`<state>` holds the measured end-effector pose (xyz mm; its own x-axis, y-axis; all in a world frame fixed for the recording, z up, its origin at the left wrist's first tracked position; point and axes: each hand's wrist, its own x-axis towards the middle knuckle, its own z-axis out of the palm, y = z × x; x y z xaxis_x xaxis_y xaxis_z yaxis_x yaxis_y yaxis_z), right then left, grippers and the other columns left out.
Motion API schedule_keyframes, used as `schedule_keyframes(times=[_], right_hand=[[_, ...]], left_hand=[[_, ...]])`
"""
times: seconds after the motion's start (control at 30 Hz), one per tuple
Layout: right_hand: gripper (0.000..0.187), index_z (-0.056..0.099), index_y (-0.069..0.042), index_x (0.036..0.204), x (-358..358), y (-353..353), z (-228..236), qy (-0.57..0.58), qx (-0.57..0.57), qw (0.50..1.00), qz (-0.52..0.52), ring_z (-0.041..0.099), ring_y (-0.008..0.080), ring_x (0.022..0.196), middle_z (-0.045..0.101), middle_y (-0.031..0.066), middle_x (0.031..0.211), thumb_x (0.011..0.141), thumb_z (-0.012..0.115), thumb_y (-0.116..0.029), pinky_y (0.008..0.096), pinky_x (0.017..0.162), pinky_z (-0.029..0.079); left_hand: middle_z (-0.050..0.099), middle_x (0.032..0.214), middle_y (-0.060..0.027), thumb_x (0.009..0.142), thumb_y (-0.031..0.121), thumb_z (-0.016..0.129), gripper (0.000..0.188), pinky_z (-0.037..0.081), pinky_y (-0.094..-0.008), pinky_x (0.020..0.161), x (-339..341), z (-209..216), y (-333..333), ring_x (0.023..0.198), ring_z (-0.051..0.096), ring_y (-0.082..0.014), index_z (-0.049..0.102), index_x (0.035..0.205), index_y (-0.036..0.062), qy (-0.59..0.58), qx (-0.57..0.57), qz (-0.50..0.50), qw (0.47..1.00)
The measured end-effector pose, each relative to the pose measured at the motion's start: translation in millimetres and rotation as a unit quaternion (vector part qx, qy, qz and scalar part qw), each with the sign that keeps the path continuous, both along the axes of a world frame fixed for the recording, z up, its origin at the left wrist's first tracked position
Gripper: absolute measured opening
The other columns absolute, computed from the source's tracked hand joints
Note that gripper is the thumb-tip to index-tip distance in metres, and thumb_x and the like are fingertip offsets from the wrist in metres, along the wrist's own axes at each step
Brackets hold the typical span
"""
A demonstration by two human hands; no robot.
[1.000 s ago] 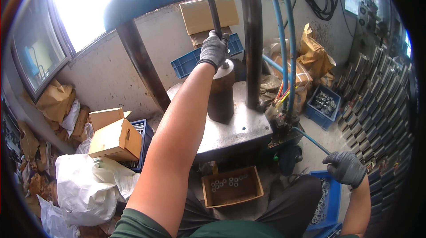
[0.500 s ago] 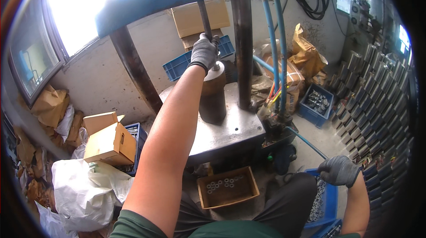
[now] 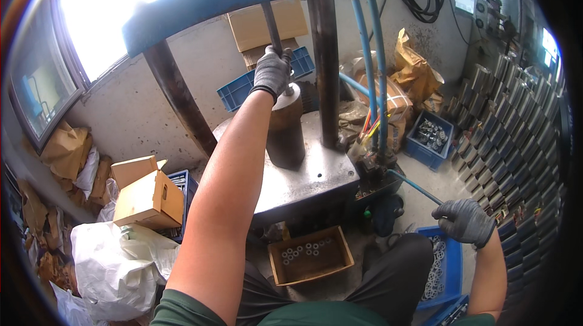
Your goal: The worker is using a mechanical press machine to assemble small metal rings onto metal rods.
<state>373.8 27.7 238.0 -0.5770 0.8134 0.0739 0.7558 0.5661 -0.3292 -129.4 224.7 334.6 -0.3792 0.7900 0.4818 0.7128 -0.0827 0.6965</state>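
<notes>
Left hand [image 3: 271, 72] just above the upright cylinder [image 3: 286, 137].
Fingers closed around the near-upright dark bar [image 3: 270, 26]; right hand [image 3: 464, 222], beyond the press plate's [image 3: 302, 184] right edge, grips the blue lever [image 3: 415, 187].

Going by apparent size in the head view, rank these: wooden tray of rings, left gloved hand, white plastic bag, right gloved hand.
1. White plastic bag
2. Wooden tray
3. Left gloved hand and right gloved hand: too alike to rank, at different distances from the camera.
</notes>
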Motion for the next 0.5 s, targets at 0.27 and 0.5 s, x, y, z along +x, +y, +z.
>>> schedule_keyframes(times=[0.27,0.5], right_hand=[[0.025,0.078,-0.007,0.104,4,-2,-3,-0.08,-0.065,0.995,0.012,0.073,0.0352,0.089,0.075,0.0173,0.096,0.081,0.07,-0.015,0.0423,0.083,0.059],[0.021,0.076,-0.003,0.103,-22,16,21,0.065,0.07,0.994,-0.05,0.073,0.0344,0.082,0.074,0.0196,0.092,0.085,0.07,-0.012,0.0408,0.078,0.059]], left_hand=[[0.071,0.089,-0.0097,0.107,0.042,0.057,0.043,0.059,-0.0341,0.066,-2,-7,4,0.073,0.07,-0.0165,0.058,0.123,0.002,0.0,0.014,-0.002,1.0],[0.067,0.082,-0.0066,0.107,0.039,0.058,0.039,0.058,-0.0323,0.063,-7,-9,8,0.075,0.069,-0.015,0.058,0.123,0.0041,-0.017,0.013,-0.003,1.0]])
